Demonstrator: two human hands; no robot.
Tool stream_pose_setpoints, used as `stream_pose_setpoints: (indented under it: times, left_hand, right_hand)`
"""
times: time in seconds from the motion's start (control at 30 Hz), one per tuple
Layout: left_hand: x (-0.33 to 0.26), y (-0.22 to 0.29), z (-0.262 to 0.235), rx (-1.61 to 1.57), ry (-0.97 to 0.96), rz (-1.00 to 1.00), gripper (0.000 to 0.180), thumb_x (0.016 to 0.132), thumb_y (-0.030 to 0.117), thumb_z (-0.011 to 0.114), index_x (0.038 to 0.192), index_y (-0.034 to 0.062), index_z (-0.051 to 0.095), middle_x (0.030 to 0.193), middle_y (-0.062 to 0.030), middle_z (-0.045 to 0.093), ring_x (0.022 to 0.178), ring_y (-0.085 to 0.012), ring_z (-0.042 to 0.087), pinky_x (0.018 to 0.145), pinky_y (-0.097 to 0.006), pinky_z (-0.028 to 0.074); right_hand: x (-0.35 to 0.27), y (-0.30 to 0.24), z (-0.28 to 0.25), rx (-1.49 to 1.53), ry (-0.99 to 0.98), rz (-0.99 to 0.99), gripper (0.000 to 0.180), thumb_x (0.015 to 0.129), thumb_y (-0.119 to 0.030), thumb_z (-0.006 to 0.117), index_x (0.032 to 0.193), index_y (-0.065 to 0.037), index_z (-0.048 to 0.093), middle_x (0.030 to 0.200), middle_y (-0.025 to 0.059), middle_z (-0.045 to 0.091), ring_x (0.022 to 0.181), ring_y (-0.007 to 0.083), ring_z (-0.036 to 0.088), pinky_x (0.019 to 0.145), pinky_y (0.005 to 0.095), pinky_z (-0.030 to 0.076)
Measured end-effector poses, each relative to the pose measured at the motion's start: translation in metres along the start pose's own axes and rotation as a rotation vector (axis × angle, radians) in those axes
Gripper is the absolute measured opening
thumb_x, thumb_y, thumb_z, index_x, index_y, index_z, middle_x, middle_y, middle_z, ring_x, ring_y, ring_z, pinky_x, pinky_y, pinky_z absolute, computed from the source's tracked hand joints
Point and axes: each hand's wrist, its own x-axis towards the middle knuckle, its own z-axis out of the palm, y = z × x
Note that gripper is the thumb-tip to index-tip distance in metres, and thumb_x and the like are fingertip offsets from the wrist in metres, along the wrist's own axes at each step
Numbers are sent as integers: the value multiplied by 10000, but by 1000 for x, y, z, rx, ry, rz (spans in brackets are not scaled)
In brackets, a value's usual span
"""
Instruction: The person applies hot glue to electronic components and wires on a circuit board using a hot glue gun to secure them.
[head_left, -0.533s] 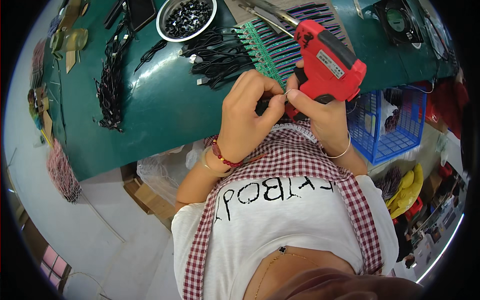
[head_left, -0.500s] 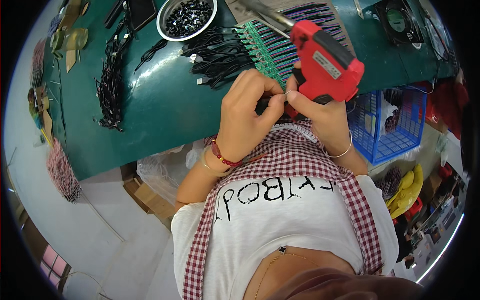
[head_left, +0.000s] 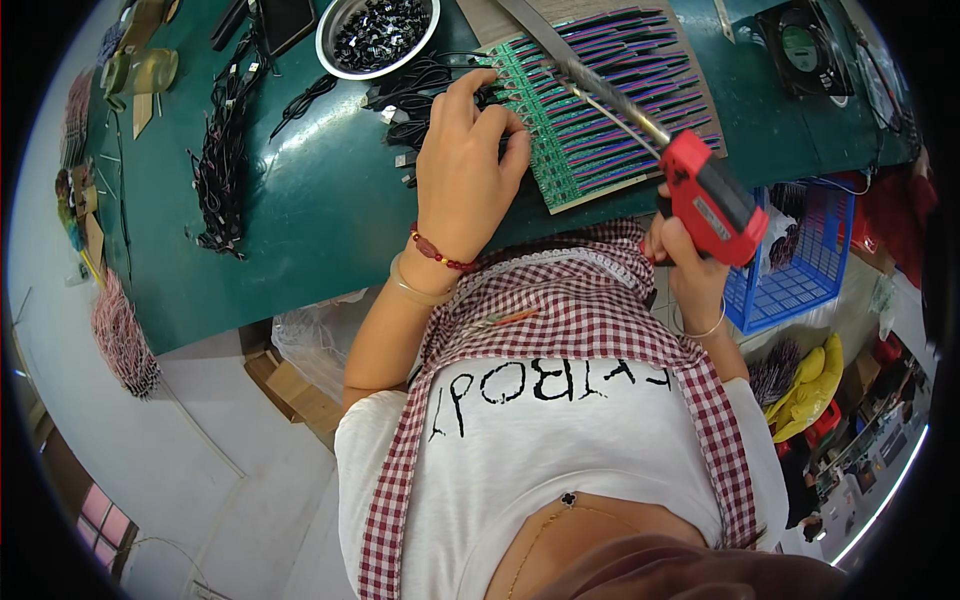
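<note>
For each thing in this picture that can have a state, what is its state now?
Left hand: palm down, fingers on the green circuit board strip.
Right hand: closed on the grip of the red soldering gun.
Soldering gun: held, tip over the strip.
Metal bowl: holds small black parts.
Blue basket: hangs beside the table edge.

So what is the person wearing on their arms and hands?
Both arms are bare, with no sleeves reaching the forearms and no gloves. The left hand has two bracelets at its wrist: a dark red beaded bracelet and a pale, smooth bangle just below it. The right hand has one thin, light-coloured bangle around its wrist. No rings show on the fingers.
</note>
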Motion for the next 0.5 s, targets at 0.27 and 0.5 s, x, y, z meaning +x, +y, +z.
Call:
stream_pose_setpoints:
  times: [0.27,0.5]
  left_hand:
    - [2,3,1,-1,-8,-33,84,721,73,671,746,29,604,1172,-114,565,882,-255,536,778,-354,460]
    - [1,3,3,6,-10,-51,81,720,65,666,737,20,600,1168,-113,565,829,-234,530,758,-349,464]
  right_hand:
    - [-25,23,-23,-203,-161,-116,290,919,-163,563,1142,16,512,741,52,548,668,122,506,614,259,406]
    - [-24,20,-22,-319,-113,-65,193,752,-118,707,906,-26,635,778,78,564,654,192,559,582,297,439]
